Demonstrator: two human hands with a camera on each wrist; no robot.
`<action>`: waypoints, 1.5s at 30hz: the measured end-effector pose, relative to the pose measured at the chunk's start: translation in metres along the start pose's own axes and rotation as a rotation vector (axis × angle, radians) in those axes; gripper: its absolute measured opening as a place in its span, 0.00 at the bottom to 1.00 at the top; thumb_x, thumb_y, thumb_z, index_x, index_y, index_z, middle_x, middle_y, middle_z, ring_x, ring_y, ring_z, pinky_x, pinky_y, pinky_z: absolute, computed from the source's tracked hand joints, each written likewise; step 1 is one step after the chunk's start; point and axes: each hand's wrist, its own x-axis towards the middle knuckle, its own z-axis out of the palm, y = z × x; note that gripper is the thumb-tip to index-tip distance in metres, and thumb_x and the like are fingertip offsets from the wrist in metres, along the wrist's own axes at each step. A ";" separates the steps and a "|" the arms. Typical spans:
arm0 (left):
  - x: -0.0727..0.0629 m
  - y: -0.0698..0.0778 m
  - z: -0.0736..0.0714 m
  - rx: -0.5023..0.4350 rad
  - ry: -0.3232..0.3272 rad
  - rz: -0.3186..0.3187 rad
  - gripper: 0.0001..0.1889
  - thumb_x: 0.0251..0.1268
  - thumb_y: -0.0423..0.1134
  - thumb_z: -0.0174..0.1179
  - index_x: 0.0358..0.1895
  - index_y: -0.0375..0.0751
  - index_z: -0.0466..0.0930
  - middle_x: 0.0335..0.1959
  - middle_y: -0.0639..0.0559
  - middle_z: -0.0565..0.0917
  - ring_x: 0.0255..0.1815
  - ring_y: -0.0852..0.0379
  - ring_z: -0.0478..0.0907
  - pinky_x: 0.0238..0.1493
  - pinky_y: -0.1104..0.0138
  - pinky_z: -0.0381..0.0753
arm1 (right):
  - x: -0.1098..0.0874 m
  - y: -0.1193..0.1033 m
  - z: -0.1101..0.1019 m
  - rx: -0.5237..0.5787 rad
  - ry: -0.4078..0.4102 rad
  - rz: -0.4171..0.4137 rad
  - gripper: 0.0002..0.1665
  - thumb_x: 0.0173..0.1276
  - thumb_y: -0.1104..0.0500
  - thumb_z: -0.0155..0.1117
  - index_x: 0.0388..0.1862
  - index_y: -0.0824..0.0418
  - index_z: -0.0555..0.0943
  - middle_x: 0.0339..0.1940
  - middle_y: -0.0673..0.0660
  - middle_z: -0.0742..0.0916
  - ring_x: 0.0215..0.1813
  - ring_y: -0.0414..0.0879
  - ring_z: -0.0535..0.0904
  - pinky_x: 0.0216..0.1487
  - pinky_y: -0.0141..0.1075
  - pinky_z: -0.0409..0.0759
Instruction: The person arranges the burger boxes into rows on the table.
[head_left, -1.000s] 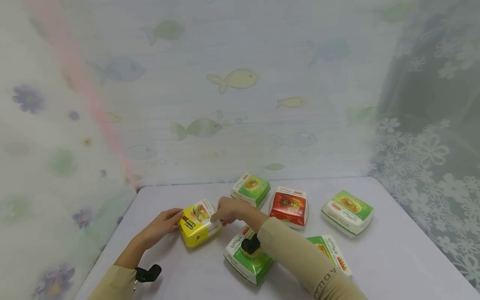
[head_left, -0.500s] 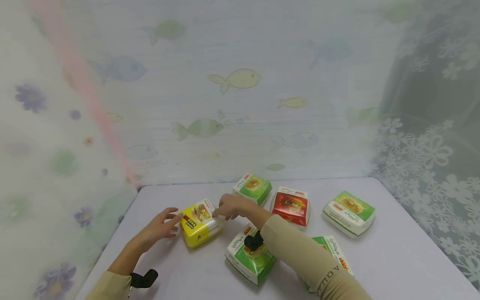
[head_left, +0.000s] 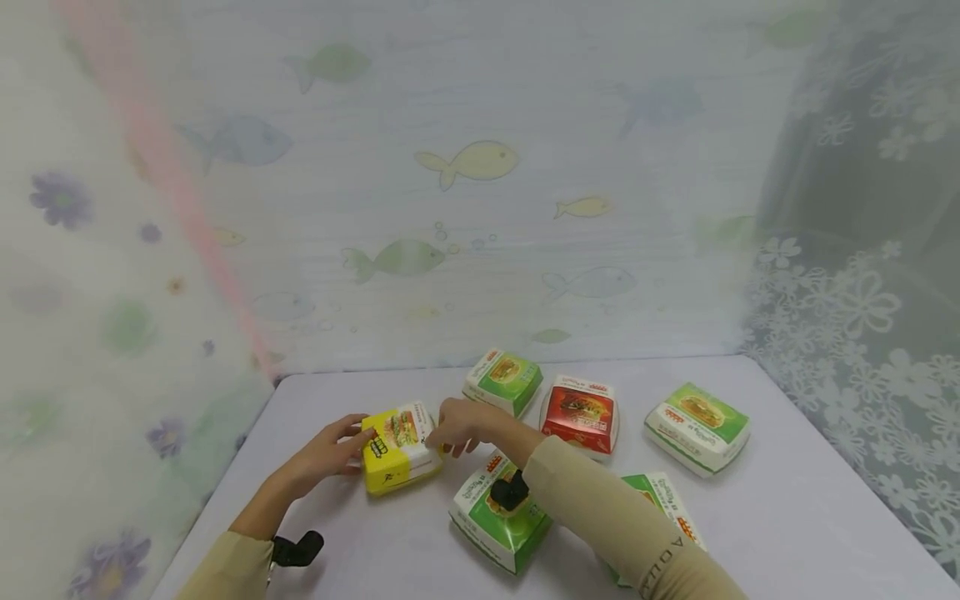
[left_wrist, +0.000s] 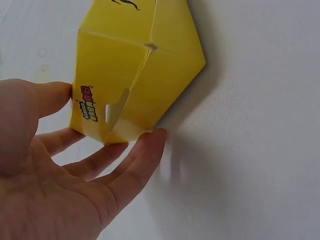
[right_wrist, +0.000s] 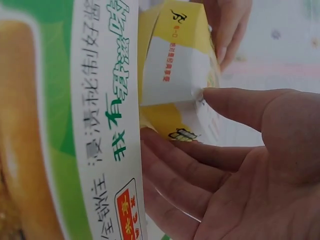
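Note:
A yellow-and-white burger box [head_left: 399, 454] with a printed burger on its lid stands between both hands at the table's left. My left hand [head_left: 324, 458] holds its left end, thumb against the lid edge and fingers low on the side; the left wrist view shows this grip on the box's yellow end [left_wrist: 112, 65]. At the opposite end is my right hand [head_left: 465, 425]. In the right wrist view its thumb touches the lid edge of the burger box [right_wrist: 172, 75], with the fingers beneath the side, some hidden behind a green box [right_wrist: 55, 125] close to the camera.
On the white table [head_left: 787, 517] are a green burger box [head_left: 504, 517] under the right forearm, one behind [head_left: 504, 379], a red burger box [head_left: 579, 414], a green box farther right [head_left: 697, 427] and another partly hidden by the sleeve [head_left: 667, 508]. Patterned curtains [head_left: 480, 208] enclose the table.
My left fingers have drawn away from the yellow box and come back onto it. The box has turned slightly clockwise. My right hand has stayed at its right end.

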 end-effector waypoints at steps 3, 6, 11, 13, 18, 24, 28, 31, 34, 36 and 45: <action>0.003 0.000 0.000 -0.021 -0.017 0.024 0.33 0.80 0.53 0.54 0.78 0.40 0.60 0.75 0.28 0.61 0.56 0.45 0.80 0.53 0.55 0.86 | -0.001 0.000 -0.001 -0.021 -0.003 0.006 0.17 0.71 0.53 0.70 0.37 0.68 0.84 0.37 0.62 0.89 0.43 0.56 0.87 0.52 0.50 0.85; 0.004 0.000 0.000 -0.029 -0.031 0.040 0.32 0.80 0.51 0.53 0.78 0.41 0.59 0.76 0.27 0.60 0.56 0.45 0.81 0.53 0.54 0.85 | -0.002 0.000 -0.002 -0.024 -0.006 0.016 0.17 0.70 0.52 0.70 0.37 0.67 0.84 0.36 0.61 0.89 0.43 0.55 0.87 0.51 0.50 0.85; -0.003 0.001 0.001 -0.004 -0.019 0.023 0.40 0.78 0.58 0.53 0.81 0.41 0.50 0.77 0.28 0.57 0.59 0.42 0.80 0.55 0.53 0.85 | -0.002 0.002 -0.007 0.030 0.001 0.024 0.19 0.70 0.52 0.71 0.43 0.68 0.84 0.42 0.61 0.87 0.45 0.57 0.87 0.52 0.51 0.85; -0.008 0.000 0.002 0.004 -0.013 0.005 0.45 0.76 0.62 0.54 0.81 0.40 0.46 0.77 0.29 0.56 0.61 0.40 0.79 0.55 0.52 0.84 | -0.001 0.002 -0.008 0.054 0.006 0.023 0.23 0.70 0.51 0.71 0.52 0.69 0.81 0.50 0.62 0.86 0.48 0.59 0.86 0.52 0.51 0.85; -0.018 0.000 0.009 0.008 -0.014 -0.025 0.50 0.72 0.65 0.56 0.80 0.34 0.44 0.77 0.29 0.57 0.63 0.38 0.78 0.55 0.52 0.84 | 0.004 0.001 -0.008 0.061 0.031 0.022 0.38 0.73 0.50 0.67 0.75 0.64 0.68 0.71 0.62 0.76 0.62 0.57 0.79 0.55 0.51 0.84; -0.021 0.004 0.013 -0.006 -0.034 0.001 0.44 0.74 0.60 0.58 0.78 0.31 0.54 0.76 0.29 0.60 0.60 0.40 0.79 0.52 0.54 0.85 | 0.006 -0.001 -0.006 0.075 0.031 0.000 0.41 0.73 0.52 0.67 0.80 0.61 0.63 0.77 0.61 0.70 0.66 0.57 0.75 0.55 0.52 0.83; -0.022 0.007 0.010 -0.011 -0.044 0.011 0.40 0.77 0.56 0.57 0.77 0.30 0.57 0.77 0.29 0.61 0.63 0.39 0.76 0.53 0.53 0.85 | 0.007 -0.002 -0.003 0.058 0.034 -0.002 0.38 0.72 0.52 0.69 0.75 0.64 0.67 0.68 0.61 0.77 0.60 0.56 0.78 0.52 0.51 0.84; -0.020 0.009 0.007 0.002 -0.050 0.019 0.39 0.78 0.55 0.56 0.78 0.30 0.57 0.77 0.30 0.60 0.69 0.37 0.70 0.54 0.53 0.84 | 0.007 -0.001 -0.001 0.020 0.045 0.013 0.33 0.71 0.50 0.70 0.67 0.65 0.72 0.56 0.60 0.81 0.53 0.53 0.79 0.49 0.48 0.85; -0.016 0.009 0.006 -0.002 -0.061 0.021 0.37 0.79 0.54 0.55 0.78 0.31 0.58 0.78 0.31 0.60 0.73 0.36 0.65 0.55 0.53 0.84 | 0.007 -0.001 -0.001 -0.026 0.054 0.028 0.29 0.70 0.48 0.71 0.60 0.65 0.74 0.48 0.57 0.81 0.48 0.51 0.79 0.46 0.46 0.86; -0.014 0.008 0.005 -0.003 -0.071 0.023 0.37 0.79 0.54 0.54 0.78 0.32 0.57 0.79 0.32 0.59 0.74 0.35 0.64 0.55 0.53 0.84 | 0.006 -0.001 -0.001 -0.039 0.051 0.029 0.28 0.69 0.48 0.71 0.58 0.65 0.75 0.46 0.57 0.81 0.48 0.50 0.79 0.46 0.46 0.86; -0.025 0.009 0.005 0.054 -0.040 -0.018 0.42 0.76 0.61 0.54 0.80 0.39 0.52 0.76 0.30 0.61 0.51 0.47 0.80 0.54 0.51 0.80 | 0.005 0.002 -0.011 -0.105 0.088 0.002 0.39 0.72 0.46 0.68 0.73 0.64 0.69 0.69 0.61 0.76 0.56 0.51 0.79 0.49 0.47 0.86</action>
